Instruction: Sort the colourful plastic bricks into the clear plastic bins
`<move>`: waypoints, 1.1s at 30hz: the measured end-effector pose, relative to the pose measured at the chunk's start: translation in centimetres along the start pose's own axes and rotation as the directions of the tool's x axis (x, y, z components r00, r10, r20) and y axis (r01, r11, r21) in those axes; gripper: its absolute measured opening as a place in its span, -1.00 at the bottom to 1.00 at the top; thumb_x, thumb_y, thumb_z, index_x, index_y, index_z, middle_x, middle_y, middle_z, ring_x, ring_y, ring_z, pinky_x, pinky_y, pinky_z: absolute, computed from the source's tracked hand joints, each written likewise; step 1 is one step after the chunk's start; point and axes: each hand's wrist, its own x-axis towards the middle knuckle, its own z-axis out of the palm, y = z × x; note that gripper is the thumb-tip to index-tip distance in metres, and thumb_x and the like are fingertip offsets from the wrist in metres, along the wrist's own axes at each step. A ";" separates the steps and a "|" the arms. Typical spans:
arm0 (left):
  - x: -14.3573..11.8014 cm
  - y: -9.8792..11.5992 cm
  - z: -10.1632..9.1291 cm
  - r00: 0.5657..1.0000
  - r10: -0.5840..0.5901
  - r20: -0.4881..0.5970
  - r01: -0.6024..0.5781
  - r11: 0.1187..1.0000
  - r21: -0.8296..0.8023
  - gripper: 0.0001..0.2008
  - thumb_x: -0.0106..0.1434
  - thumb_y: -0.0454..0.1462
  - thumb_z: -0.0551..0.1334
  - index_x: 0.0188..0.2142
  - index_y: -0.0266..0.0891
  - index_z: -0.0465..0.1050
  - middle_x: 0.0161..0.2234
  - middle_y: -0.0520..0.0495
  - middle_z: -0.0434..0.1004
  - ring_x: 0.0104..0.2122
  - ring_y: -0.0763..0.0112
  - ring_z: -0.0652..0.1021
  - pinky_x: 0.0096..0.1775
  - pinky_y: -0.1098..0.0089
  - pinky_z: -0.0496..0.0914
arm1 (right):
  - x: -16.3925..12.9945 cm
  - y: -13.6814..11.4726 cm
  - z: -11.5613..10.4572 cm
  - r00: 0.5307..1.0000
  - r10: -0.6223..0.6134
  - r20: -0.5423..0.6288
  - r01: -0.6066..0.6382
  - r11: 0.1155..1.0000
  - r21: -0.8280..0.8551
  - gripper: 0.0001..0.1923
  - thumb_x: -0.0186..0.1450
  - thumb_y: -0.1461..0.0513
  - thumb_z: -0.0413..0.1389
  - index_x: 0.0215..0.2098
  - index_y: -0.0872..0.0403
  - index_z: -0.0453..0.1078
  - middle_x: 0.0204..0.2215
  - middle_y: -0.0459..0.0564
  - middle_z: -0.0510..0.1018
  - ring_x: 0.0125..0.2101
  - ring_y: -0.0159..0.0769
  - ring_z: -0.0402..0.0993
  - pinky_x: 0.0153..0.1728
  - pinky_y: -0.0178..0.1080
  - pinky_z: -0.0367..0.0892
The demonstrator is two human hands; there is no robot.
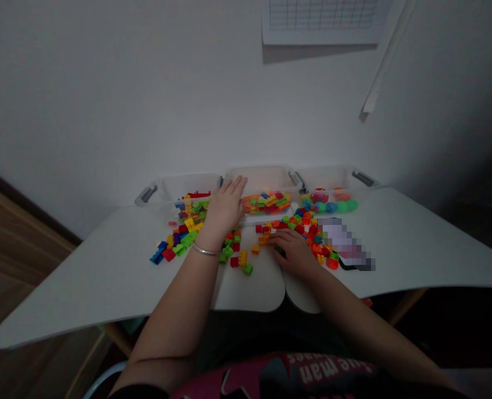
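On the white counter (116, 282), small multicoloured plastic bricks (263, 240) lie heaped at the right hand (293, 254), its grip partly curled, hold indeterminable; the left hand's (226, 208) grip, outstretched, opens near clear plastic bins (259, 175).

Pale lettering (324, 368) crosses the front of the wearer's pink-and-dark shirt (237, 382), where "man" seems to be legible and the rest is unclear. A gridded sheet (323, 22) on the wall and a blurred phone screen (343, 241) yield no readable words or numbers.
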 end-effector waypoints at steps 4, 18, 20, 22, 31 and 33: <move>-1.0 -0.8 -2.3 0.995 -0.072 -0.065 0.072 0.997 0.004 -0.60 0.30 -0.32 0.11 0.11 -0.23 0.42 0.12 -0.21 0.45 0.12 0.12 0.42 0.17 0.12 0.29 | 0.0 0.1 0.1 1.000 -0.001 0.008 0.001 1.000 -0.003 -0.75 0.27 0.32 0.11 -0.11 0.04 0.52 -0.04 0.04 0.59 0.05 -0.12 0.40 0.16 0.03 0.25; -4.9 -2.8 0.7 0.889 -0.236 0.392 0.142 0.957 0.253 -0.72 0.27 -0.31 0.08 -0.20 -0.19 0.58 -0.20 -0.21 0.64 -0.20 0.17 0.61 -0.20 0.31 0.47 | -0.2 0.4 0.4 1.000 -0.013 -0.004 0.013 1.000 -0.009 -0.74 0.30 0.31 0.09 -0.08 0.04 0.51 -0.02 0.04 0.58 0.07 -0.12 0.40 0.17 0.04 0.25; -4.9 -3.0 0.9 0.868 -0.254 0.426 0.152 0.954 0.260 -0.72 0.26 -0.33 0.09 -0.19 -0.21 0.57 -0.19 -0.22 0.63 -0.18 0.15 0.61 -0.18 0.28 0.47 | -0.2 0.4 0.5 1.000 -0.016 -0.010 0.016 1.000 -0.015 -0.74 0.29 0.31 0.09 -0.09 0.06 0.51 -0.02 0.04 0.58 0.06 -0.11 0.40 0.17 0.03 0.25; -5.0 -3.1 0.9 0.852 -0.266 0.451 0.155 0.951 0.269 -0.73 0.26 -0.33 0.09 -0.17 -0.23 0.56 -0.17 -0.24 0.62 -0.17 0.11 0.61 -0.18 0.24 0.48 | -0.2 0.4 0.5 1.000 -0.020 -0.010 0.019 1.000 -0.020 -0.75 0.30 0.30 0.09 -0.09 0.07 0.52 -0.01 0.05 0.58 0.06 -0.10 0.40 0.17 0.03 0.25; -4.8 -1.6 1.8 0.878 -0.177 0.444 0.053 0.959 0.278 -0.68 0.32 -0.38 0.03 -0.13 -0.26 0.55 -0.19 -0.27 0.61 -0.17 0.09 0.62 -0.19 0.21 0.48 | -0.2 0.2 0.4 1.000 -0.009 -0.001 0.009 1.000 -0.020 -0.76 0.30 0.29 0.10 -0.09 0.07 0.51 0.00 0.08 0.57 0.06 -0.10 0.40 0.17 0.04 0.25; -4.8 -1.4 2.3 0.897 -0.141 0.419 0.031 0.966 0.259 -0.67 0.32 -0.40 0.03 -0.12 -0.24 0.55 -0.20 -0.25 0.60 -0.18 0.12 0.61 -0.19 0.23 0.48 | -0.2 0.2 0.4 1.000 -0.009 0.000 0.009 1.000 -0.018 -0.76 0.29 0.30 0.11 -0.10 0.07 0.52 -0.01 0.08 0.57 0.06 -0.10 0.40 0.16 0.03 0.25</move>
